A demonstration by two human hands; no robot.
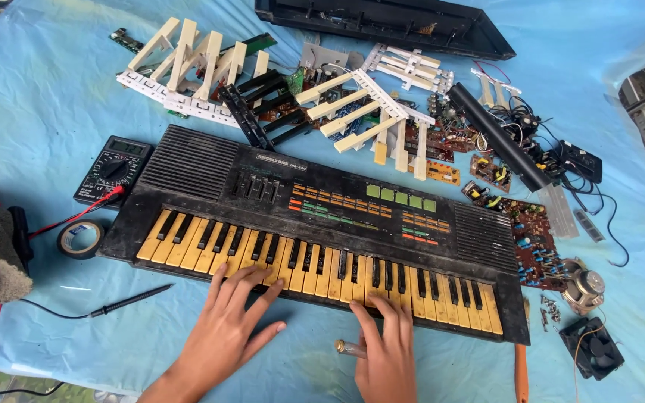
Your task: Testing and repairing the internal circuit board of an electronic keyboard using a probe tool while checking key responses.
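Black, dusty electronic keyboard with yellowed keys (322, 231) lies across the middle of the blue-covered tabletop (31, 97). Left hand (225, 328): fingers spread open, tips on the lower keys, gripping nothing. Right hand (386, 351): fingers loosely curled, open, tips on the mid keys. Small clear-handled tool (349, 348) lies just beside the right hand. Risk, judged: hard pressing could snap the brittle aged keys; a wrist could knock the tool off the tabletop edge.
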